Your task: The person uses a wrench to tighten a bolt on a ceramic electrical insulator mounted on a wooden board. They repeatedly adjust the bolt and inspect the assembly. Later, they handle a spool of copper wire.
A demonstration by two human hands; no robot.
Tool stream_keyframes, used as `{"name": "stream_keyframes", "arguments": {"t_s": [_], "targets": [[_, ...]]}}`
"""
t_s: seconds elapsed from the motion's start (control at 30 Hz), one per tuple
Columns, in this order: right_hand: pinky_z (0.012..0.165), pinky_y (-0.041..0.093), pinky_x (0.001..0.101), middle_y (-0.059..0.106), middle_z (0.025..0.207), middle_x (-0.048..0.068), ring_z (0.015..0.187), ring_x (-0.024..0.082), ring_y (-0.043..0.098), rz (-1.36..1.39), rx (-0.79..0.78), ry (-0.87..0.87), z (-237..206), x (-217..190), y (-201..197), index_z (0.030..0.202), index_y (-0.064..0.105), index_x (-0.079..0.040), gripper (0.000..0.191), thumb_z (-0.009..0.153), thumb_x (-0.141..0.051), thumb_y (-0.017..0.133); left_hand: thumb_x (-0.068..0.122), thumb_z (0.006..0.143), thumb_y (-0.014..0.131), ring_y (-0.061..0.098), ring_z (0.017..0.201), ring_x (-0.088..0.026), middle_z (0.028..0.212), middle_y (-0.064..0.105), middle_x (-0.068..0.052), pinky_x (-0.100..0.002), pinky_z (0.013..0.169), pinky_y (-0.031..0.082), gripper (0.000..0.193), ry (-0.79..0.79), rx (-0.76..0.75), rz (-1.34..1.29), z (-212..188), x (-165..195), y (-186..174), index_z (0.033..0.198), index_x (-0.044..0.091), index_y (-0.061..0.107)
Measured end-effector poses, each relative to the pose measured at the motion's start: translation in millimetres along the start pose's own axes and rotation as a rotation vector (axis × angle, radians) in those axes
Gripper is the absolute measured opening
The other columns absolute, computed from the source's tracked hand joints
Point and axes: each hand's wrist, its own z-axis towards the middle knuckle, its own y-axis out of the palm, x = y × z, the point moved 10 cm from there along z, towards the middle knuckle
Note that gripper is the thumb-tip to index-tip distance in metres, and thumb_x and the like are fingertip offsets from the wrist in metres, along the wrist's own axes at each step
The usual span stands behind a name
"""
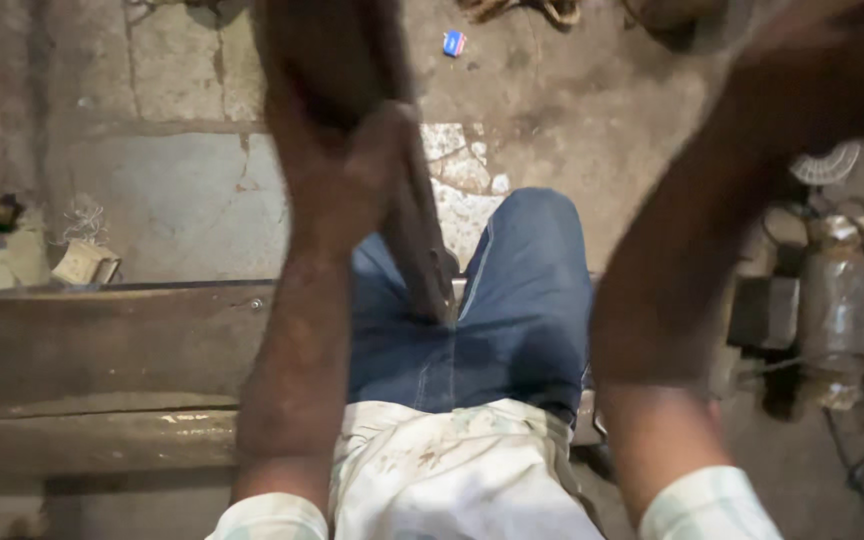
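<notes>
**A blurred grip above the knees**

The left hand [347, 165] was closed around a long dark tool [417, 230], the fingers wrapped about its upper shaft near the top centre of the frame. The tool's lower end pointed down between the person's jeans-clad thighs [512, 310], just over the wooden desk [102, 345] at lower left. The right hand [802, 70] was smeared by motion at the upper right; whether its fingers were spread or curled could not be told. The likeliest trouble was a slip: the tool appeared to hang close to the legs, so a loosened one-handed hold could drop it onto a thigh. Scrap and wires [852, 330] at the right edge could snag a swinging arm.
</notes>
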Motion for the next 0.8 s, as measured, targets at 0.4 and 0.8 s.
{"name": "stream_keyframes", "arguments": {"t_s": [0.4,0.8], "targets": [[0.062,0.064,0.0297,0.072,0.101,0.006,0.084,0.013,0.069,-0.022,-0.502,1.197,-293.8,158.9,82.1,0.114,0.07,-0.001,0.032,0.096,-0.027,0.07,-0.006,0.089,0.073,0.064,0.12,-0.028,0.147,0.055,-0.018,-0.035,0.096,0.062,0.067,0.129,0.055,0.019,0.5,38.4,-20.6,0.148,0.005,0.043],[0.08,0.059,0.0373,0.077,0.099,0.015,0.09,0.025,0.076,-0.258,-1.158,0.92,-351.1,151.9,121.5,0.109,0.071,-0.001,0.037,0.093,-0.034,0.073,0.003,0.078,0.054,0.062,0.106,-0.029,0.119,0.059,-0.019,-0.038,0.096,0.054,0.052,-0.005,0.468,0.041,-78.8,28.9,-183.9,0.129,-0.005,0.057]]}}
